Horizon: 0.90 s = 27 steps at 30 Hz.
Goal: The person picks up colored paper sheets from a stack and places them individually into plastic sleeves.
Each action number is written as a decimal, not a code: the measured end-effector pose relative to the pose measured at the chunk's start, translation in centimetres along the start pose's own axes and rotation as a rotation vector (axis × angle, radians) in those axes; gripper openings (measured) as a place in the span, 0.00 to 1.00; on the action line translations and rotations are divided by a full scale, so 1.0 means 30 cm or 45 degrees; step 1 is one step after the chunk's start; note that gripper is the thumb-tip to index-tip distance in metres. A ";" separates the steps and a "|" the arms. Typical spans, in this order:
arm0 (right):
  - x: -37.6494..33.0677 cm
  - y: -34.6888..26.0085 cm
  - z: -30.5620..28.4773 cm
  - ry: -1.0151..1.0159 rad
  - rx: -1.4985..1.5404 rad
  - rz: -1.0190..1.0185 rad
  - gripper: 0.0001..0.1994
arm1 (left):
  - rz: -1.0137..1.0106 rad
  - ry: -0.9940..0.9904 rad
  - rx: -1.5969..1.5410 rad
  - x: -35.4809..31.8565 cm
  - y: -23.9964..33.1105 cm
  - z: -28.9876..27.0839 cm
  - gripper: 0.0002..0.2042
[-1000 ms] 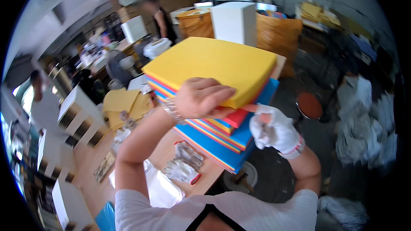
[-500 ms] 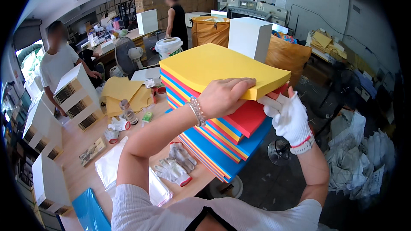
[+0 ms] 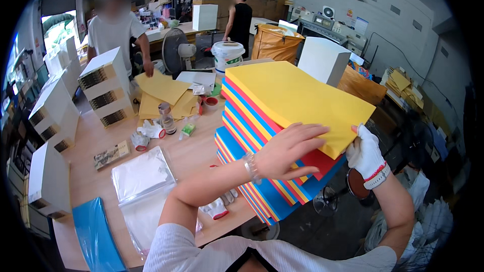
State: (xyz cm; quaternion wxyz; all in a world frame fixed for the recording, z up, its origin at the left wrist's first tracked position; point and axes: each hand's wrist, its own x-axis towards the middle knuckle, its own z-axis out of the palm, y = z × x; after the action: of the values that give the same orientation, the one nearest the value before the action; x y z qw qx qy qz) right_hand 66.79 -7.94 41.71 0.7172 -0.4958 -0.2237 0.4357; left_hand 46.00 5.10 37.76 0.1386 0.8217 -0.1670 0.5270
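Observation:
A thick layer of yellow sheets [image 3: 297, 90] tops a tall stack of red, blue and yellow sheets [image 3: 262, 138] at the table's edge. My bare left hand [image 3: 292, 153], with a beaded bracelet at the wrist, lies along the near edge of the yellow sheets, fingers stretched and apart. At the near right corner, my right hand [image 3: 364, 153] in a white glove pinches the yellow sheets, thumb on top. Its other fingers are partly hidden behind the corner. Red sheets [image 3: 318, 163] show just below the yellow ones.
White paper blocks [image 3: 103, 83] stand along the table's left. Clear plastic bags [image 3: 143, 176], a blue wrapped pack [image 3: 98, 234], gloves [image 3: 217, 209] and a bottle [image 3: 167, 118] lie or stand on the table. A co-worker [image 3: 118, 30] handles brown envelopes [image 3: 164, 88] across it.
The view has swung left. My left fingers have spread from the sheets' edge, and my right hand has closed on the corner. The co-worker's hand has come to the brown envelopes.

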 end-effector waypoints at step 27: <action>-0.167 0.158 -0.091 -0.135 0.019 -0.432 0.18 | -1.489 0.681 -1.106 -0.027 -0.084 -0.181 0.19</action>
State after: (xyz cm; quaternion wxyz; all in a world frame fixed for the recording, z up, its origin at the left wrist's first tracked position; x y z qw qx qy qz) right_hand 64.34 -12.97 36.86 0.7711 -0.4219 -0.3385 0.3358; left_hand 42.30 9.67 39.09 0.7396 0.4930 0.1414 0.4359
